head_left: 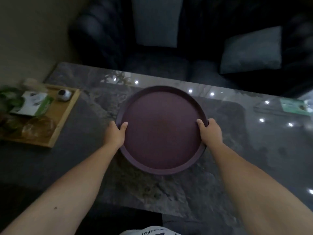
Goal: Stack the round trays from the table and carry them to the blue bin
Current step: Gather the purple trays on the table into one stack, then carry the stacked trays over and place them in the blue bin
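A dark purple round tray [161, 129] is in the middle of the glossy grey stone table [237, 150]. My left hand [116, 134] grips its left rim, thumb lying over the edge onto the inside. On the opposite rim my right hand [210, 133] holds it the same way. A second rim line shows under the tray at its lower right edge, so it may lie on another tray; I cannot tell for sure. No blue bin is in view.
A wooden rectangular tray [67, 114] with a green-and-white box, a small round jar and glass dishes stands at the table's left end. A green card [293, 106] lies at the far right. Behind the table is a dark sofa with grey cushions [252, 51].
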A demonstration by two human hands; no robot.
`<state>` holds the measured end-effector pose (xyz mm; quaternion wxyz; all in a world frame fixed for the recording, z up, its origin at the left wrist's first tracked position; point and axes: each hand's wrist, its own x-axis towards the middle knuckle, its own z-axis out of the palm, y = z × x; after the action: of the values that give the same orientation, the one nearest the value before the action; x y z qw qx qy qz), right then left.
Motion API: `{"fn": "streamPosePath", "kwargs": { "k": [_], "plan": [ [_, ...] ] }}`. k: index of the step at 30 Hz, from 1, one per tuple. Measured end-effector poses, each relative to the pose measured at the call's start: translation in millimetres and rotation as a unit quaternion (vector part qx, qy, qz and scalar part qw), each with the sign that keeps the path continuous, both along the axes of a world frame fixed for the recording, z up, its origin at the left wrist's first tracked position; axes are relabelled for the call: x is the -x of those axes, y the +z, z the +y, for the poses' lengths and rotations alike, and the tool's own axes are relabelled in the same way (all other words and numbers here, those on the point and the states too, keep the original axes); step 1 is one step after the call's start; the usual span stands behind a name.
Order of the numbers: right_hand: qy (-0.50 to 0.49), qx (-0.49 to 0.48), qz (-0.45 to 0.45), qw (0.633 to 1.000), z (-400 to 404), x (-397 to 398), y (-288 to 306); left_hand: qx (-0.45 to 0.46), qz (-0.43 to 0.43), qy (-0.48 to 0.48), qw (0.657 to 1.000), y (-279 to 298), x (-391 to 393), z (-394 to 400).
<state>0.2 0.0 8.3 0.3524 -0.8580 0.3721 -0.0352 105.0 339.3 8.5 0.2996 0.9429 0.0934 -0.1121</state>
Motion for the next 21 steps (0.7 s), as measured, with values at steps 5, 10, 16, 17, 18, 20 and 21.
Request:
{"fn": "streamPosePath", "kwargs": {
  "k": [5, 10, 16, 17, 18, 20, 21],
  "plan": [
    [-0.089, 0.008, -0.004, 0.996, -70.2, 97.2, 13.8, 0.012, -0.022, -0.084, 0.996, 16.0, 40.8, -92.6],
    [-0.181, 0.018, -0.01, 0.983, -132.3, 223.3, 23.6, 0.007, -0.034, -0.188, 0.982, 27.6, 109.3, -188.0],
    [-0.296, 0.056, 0.028, 0.953, -192.1, 392.1, 34.6, -0.008, -0.041, -0.32, 0.947, 33.6, 215.6, -308.4],
    [-0.312, 0.065, 0.038, 0.947, -199.6, 420.7, 35.5, -0.011, -0.044, -0.343, 0.938, 34.5, 234.3, -327.9],
    [-0.326, 0.071, 0.047, 0.941, -206.1, 448.8, 36.3, -0.013, -0.045, -0.365, 0.93, 35.3, 253.2, -346.3],
    [-0.353, 0.077, 0.064, 0.93, -217.0, 501.5, 38.3, -0.014, -0.044, -0.403, 0.914, 36.7, 290.9, -380.8],
    [-0.369, 0.077, 0.07, 0.924, -221.4, 525.7, 39.1, -0.012, -0.042, -0.422, 0.906, 37.6, 309.1, -396.7]
  ]
}}
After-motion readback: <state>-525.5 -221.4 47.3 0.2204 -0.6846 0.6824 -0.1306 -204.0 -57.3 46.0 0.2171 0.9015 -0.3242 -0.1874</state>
